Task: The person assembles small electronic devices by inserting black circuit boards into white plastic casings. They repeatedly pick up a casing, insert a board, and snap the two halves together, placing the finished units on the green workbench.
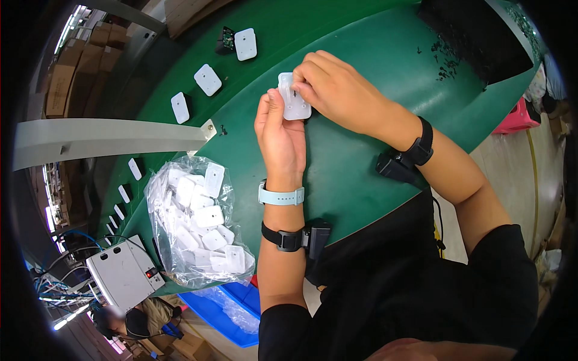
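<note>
A white rounded plastic cover point(297, 111) is held over the green table by my left hand point(282, 139), thumb and fingers closed on its left side. The thumb and fingertips of my right hand point(340, 90) are pinched together against the cover's upper face. A small dark spot shows just under those fingertips; whether it is a loose piece in the pinch or part of the cover cannot be made out. Left of my left forearm lies a clear plastic bag point(159, 240) full of similar white covers point(208, 216).
Several white-topped units point(208, 80) line the green belt point(265, 48) beyond the table. Small black parts point(447, 67) are scattered beside a black sheet point(475, 39) at far right. A metal post point(114, 139) reaches in from the left. A grey box point(124, 271) and blue bin point(223, 313) stand lower left.
</note>
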The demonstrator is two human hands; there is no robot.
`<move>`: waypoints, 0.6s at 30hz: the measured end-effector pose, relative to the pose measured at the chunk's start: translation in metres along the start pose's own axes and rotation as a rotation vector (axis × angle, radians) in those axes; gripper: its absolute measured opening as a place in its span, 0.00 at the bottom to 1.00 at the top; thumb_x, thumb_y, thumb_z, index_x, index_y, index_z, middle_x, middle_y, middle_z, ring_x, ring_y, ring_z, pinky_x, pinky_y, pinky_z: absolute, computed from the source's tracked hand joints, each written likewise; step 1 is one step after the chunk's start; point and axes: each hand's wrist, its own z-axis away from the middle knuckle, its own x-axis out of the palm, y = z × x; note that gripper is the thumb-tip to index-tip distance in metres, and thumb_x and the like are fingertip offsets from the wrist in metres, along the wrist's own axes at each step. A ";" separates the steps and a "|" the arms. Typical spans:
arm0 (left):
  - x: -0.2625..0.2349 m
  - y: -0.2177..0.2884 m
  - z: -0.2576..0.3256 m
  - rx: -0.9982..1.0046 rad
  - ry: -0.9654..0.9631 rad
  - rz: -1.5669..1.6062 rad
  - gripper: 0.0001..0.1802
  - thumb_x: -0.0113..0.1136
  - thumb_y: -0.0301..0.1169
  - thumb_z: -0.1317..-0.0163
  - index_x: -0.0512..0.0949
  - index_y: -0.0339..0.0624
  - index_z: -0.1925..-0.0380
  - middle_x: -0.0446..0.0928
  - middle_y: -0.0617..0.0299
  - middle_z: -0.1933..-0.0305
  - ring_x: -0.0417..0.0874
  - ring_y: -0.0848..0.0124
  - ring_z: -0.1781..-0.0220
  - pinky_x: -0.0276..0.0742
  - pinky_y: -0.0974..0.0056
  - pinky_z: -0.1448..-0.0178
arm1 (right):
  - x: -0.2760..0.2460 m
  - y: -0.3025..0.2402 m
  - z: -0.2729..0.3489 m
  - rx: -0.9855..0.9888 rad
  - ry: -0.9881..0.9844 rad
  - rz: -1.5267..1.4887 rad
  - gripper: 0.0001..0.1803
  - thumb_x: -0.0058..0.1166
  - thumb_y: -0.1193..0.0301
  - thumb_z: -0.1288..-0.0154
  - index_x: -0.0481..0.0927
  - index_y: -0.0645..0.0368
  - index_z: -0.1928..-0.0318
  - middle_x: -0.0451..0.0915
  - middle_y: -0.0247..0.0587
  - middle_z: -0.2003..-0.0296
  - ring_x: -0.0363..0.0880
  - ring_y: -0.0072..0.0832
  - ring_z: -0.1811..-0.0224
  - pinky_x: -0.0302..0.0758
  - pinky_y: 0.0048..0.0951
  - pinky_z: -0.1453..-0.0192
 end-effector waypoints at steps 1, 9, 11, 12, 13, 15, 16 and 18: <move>0.001 0.000 0.001 0.001 0.004 -0.001 0.16 0.50 0.42 0.22 0.76 0.39 0.57 0.79 0.62 0.53 0.78 0.74 0.51 0.75 0.64 0.42 | 0.000 0.000 0.000 -0.008 0.016 -0.010 0.06 0.57 0.75 0.36 0.74 0.63 0.65 0.74 0.43 0.68 0.74 0.41 0.62 0.75 0.39 0.58; -0.003 -0.001 0.000 0.022 -0.017 -0.026 0.17 0.48 0.41 0.21 0.74 0.37 0.52 0.77 0.59 0.48 0.78 0.70 0.45 0.73 0.61 0.38 | 0.003 -0.001 0.000 -0.015 0.066 -0.018 0.07 0.60 0.77 0.37 0.74 0.63 0.64 0.73 0.43 0.69 0.73 0.41 0.65 0.73 0.39 0.61; 0.002 0.000 0.001 0.034 0.018 -0.029 0.14 0.50 0.39 0.22 0.76 0.38 0.57 0.79 0.62 0.54 0.78 0.73 0.51 0.76 0.64 0.45 | 0.002 -0.001 0.001 0.004 0.075 -0.030 0.07 0.61 0.76 0.38 0.74 0.63 0.64 0.74 0.42 0.69 0.73 0.40 0.65 0.73 0.38 0.61; 0.001 -0.001 0.001 0.041 0.012 -0.038 0.14 0.50 0.38 0.22 0.76 0.38 0.57 0.79 0.62 0.54 0.78 0.74 0.52 0.76 0.64 0.45 | 0.002 -0.001 0.001 0.013 0.080 -0.038 0.07 0.61 0.76 0.38 0.75 0.63 0.64 0.74 0.42 0.69 0.74 0.40 0.65 0.73 0.38 0.61; 0.000 -0.002 0.001 0.049 0.005 -0.048 0.14 0.50 0.38 0.22 0.76 0.38 0.58 0.79 0.62 0.54 0.79 0.74 0.52 0.76 0.65 0.45 | 0.002 -0.001 0.001 0.015 0.086 -0.037 0.08 0.61 0.76 0.39 0.75 0.63 0.64 0.74 0.42 0.69 0.74 0.40 0.65 0.74 0.38 0.61; -0.001 -0.002 0.001 0.062 -0.002 -0.056 0.13 0.51 0.37 0.22 0.76 0.37 0.57 0.79 0.62 0.54 0.79 0.74 0.52 0.77 0.65 0.46 | 0.003 -0.001 0.001 0.020 0.097 -0.036 0.08 0.62 0.77 0.39 0.75 0.62 0.64 0.74 0.41 0.70 0.74 0.40 0.65 0.74 0.38 0.61; -0.001 -0.002 0.002 0.067 -0.003 -0.054 0.13 0.51 0.37 0.22 0.76 0.37 0.57 0.79 0.61 0.54 0.79 0.74 0.52 0.77 0.65 0.46 | 0.002 -0.001 0.001 0.017 0.091 -0.040 0.08 0.62 0.77 0.40 0.75 0.62 0.64 0.75 0.41 0.69 0.74 0.39 0.65 0.74 0.37 0.61; -0.002 -0.003 0.002 0.077 -0.004 -0.057 0.11 0.52 0.34 0.23 0.76 0.36 0.56 0.79 0.61 0.53 0.79 0.74 0.51 0.77 0.65 0.46 | 0.000 -0.002 0.000 0.009 0.081 -0.050 0.08 0.62 0.77 0.40 0.75 0.63 0.63 0.76 0.42 0.68 0.76 0.38 0.63 0.75 0.35 0.61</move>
